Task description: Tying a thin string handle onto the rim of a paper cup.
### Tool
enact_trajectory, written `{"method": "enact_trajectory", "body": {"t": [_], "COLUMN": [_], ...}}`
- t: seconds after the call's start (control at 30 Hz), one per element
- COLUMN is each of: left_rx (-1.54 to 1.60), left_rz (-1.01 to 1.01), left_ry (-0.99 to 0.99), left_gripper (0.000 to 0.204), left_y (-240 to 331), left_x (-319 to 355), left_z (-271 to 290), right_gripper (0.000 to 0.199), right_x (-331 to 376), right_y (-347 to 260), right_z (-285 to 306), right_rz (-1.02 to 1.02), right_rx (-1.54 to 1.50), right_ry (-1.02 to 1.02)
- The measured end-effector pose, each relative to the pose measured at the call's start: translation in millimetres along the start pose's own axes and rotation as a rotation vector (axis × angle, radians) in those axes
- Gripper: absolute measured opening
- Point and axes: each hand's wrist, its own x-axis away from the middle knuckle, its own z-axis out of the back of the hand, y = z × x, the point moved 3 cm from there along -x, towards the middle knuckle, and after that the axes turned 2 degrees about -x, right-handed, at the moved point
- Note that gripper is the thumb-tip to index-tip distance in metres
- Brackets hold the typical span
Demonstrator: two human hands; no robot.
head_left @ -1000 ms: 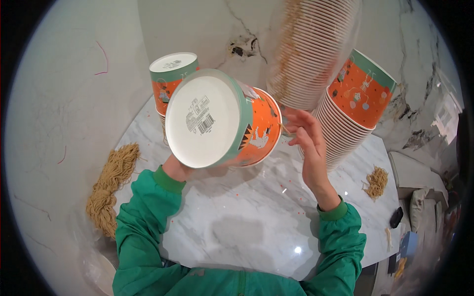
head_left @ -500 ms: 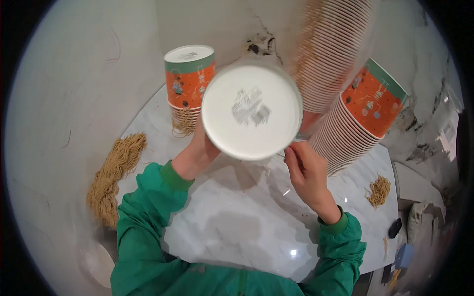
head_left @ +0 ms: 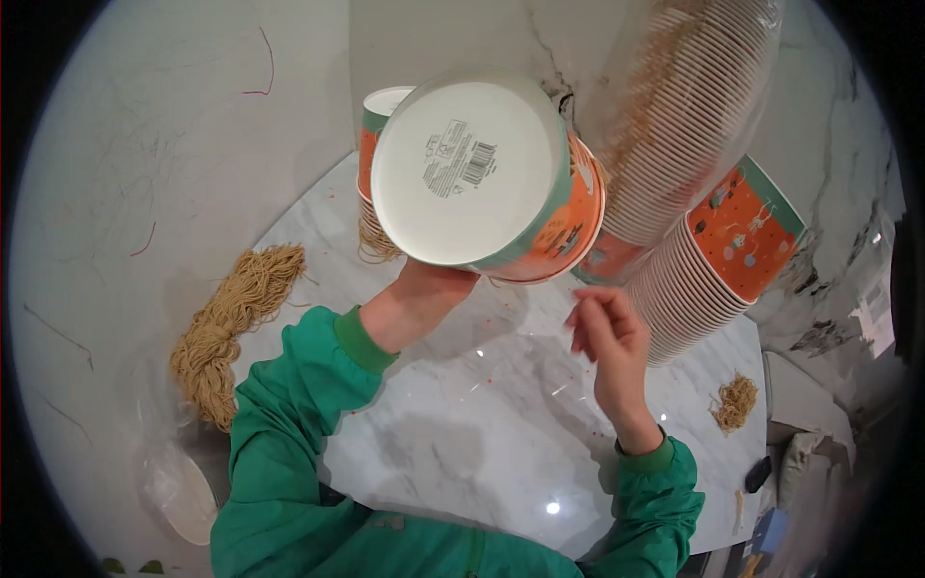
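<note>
My left hand [head_left: 434,294] holds a large paper bucket [head_left: 472,173] from below, raised over the table. The bucket is tilted on its side, its white printed base toward me; its wall is orange with a green band. Some tan string shows at its rim. To the right of the bucket, and apart from it, is my right hand [head_left: 614,352]. Its fingers are loosely curled and slightly blurred, with nothing visible in them. Behind the held bucket, partly hidden, stands an upside-down stack of like buckets [head_left: 371,144] with tan string hanging beside it.
A long bundle of tan string [head_left: 231,323] lies at the table's left edge. At the right lean a tall plastic-wrapped stack of buckets [head_left: 689,125] and another nested stack [head_left: 694,279]. A small tan string heap [head_left: 735,402] rests on the marble table [head_left: 453,433], near a black object [head_left: 758,474].
The bucket has turned in my left hand, so its orange wall now shows on the right. My right hand has come away from its rim and lowered slightly.
</note>
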Motion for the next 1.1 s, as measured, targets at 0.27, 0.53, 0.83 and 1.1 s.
{"method": "enact_trajectory", "body": {"t": [0.27,0.53,0.83,1.1], "left_rx": [0.033,0.146,-0.094,-0.167], "left_rz": [-0.016,0.062,0.115,0.172], "left_ry": [-0.150,-0.037,0.056,-0.063], "left_gripper": [0.046,0.045,0.024,0.019], "left_y": [-21,-39,-28,-13], "left_x": [-28,-39,-43,-44], "left_z": [-26,-47,-60,-55], "right_gripper": [0.071,0.019,0.029,0.029], "right_x": [-41,-39,-52,-63], "right_y": [-13,-15,-33,7], "right_z": [14,14,51,85], "right_rz": [0.266,0.245,0.104,0.008], "right_rx": [-0.111,-0.301,-0.833,-1.047], "right_ry": [-0.003,0.088,-0.075,-0.161]}}
